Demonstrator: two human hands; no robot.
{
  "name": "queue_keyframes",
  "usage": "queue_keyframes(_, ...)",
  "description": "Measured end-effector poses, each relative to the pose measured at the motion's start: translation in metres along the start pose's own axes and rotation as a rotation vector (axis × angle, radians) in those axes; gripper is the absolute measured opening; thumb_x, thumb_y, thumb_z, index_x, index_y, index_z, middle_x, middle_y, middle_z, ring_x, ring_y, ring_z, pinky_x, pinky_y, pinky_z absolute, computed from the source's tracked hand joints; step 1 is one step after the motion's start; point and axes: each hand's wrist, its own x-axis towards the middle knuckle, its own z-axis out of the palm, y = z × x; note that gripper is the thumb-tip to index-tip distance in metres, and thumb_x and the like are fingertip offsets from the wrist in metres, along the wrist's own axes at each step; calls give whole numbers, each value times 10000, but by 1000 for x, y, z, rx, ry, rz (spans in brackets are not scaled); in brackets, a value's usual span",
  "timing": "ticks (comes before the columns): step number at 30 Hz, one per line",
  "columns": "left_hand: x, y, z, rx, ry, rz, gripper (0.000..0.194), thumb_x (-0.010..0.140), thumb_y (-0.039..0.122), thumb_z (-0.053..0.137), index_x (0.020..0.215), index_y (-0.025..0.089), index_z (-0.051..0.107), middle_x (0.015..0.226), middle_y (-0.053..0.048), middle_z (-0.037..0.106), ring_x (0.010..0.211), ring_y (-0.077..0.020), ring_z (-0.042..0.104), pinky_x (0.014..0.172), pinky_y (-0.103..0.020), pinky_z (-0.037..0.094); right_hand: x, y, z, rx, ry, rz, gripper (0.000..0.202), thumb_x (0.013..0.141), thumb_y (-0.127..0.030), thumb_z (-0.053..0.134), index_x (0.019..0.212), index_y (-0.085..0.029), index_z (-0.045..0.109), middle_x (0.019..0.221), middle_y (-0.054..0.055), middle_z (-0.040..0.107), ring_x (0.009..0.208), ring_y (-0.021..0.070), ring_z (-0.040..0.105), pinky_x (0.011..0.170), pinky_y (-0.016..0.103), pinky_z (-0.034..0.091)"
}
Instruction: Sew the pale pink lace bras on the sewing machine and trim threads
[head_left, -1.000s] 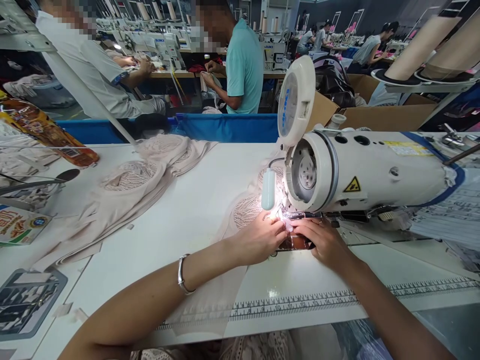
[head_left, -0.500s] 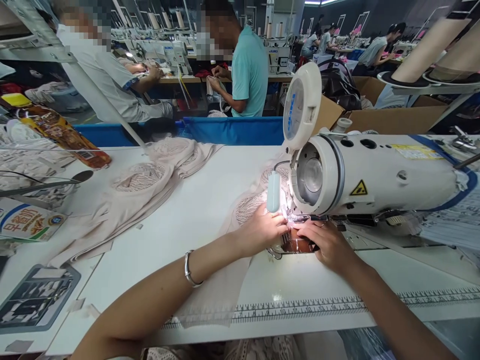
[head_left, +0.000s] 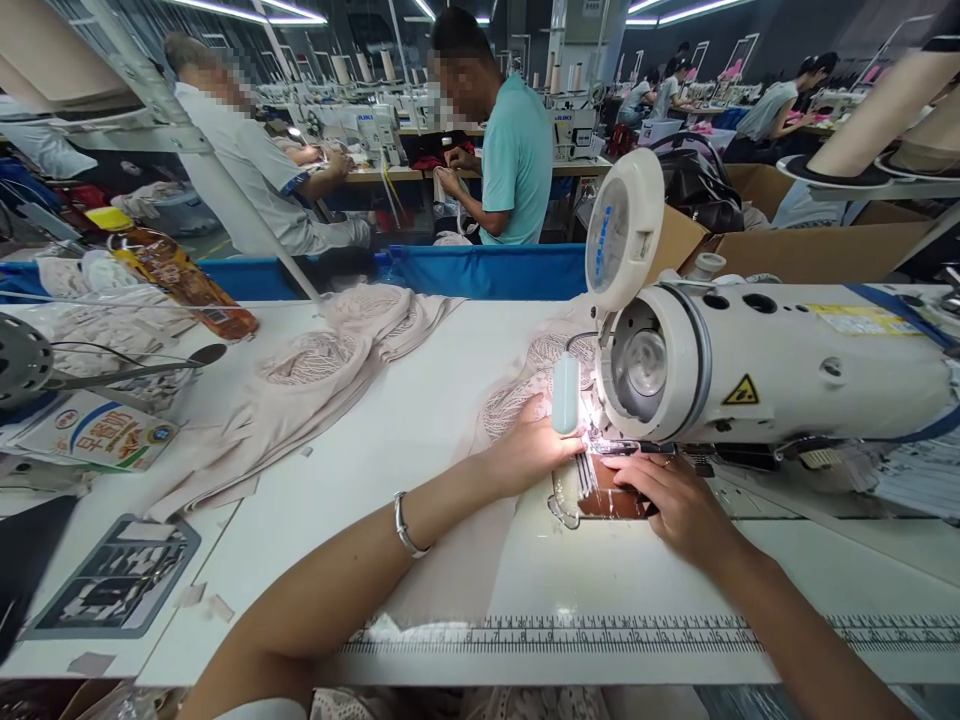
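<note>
A pale pink garment piece with lace (head_left: 517,405) lies under the lit needle area of a white sewing machine (head_left: 780,360), its sheer part (head_left: 450,570) spreading beneath my left forearm. My left hand (head_left: 536,450) is closed on the cloth just left of the needle, fingers together, partly behind a pale blue lamp (head_left: 566,395). Right of the needle, my right hand (head_left: 667,495) rests with fingers stretched towards the brown machine plate (head_left: 615,495); its thumb is hidden. The needle itself is too glared to make out.
A stack of pale pink garments (head_left: 322,380) lies left on the white table. Beyond it are a drink bottle (head_left: 180,275), a carton (head_left: 97,430) and a grey tray (head_left: 116,580). A printed ruler (head_left: 600,635) runs along the front edge. Co-workers (head_left: 517,150) sit opposite.
The view has shifted, so the scene sits further right and slightly lower. My fingertips have moved apart, and more of the brown plate shows between my hands.
</note>
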Motion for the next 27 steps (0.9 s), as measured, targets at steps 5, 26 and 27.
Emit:
queue_keyframes(5,3,-4,10,41,20,-395,236,1026,238,457,1147,166,647,1148,-127,685,1025,-264,639,895,-413,511,1,2,0,4,-15,-17,549,574,73,358,949,-248,599,1137,0,753,993,197,688,794,322,557)
queue_keyframes(26,-169,-95,-163,340,897,-1168,326,783,107,658,663,226,379,991,-93,542,1018,-248,558,911,-414,478,-43,-24,-7,150,-16,-163,504,685,-53,450,1098,-246,664,1164,-1,748,966,213,706,868,304,522)
queue_keyframes(27,-163,-84,-173,376,1018,-1130,356,814,114,615,651,243,327,993,-92,516,1026,-237,536,930,-420,465,-38,-34,-13,181,4,-95,443,738,-68,471,1089,-254,667,1158,3,747,967,216,710,889,310,527)
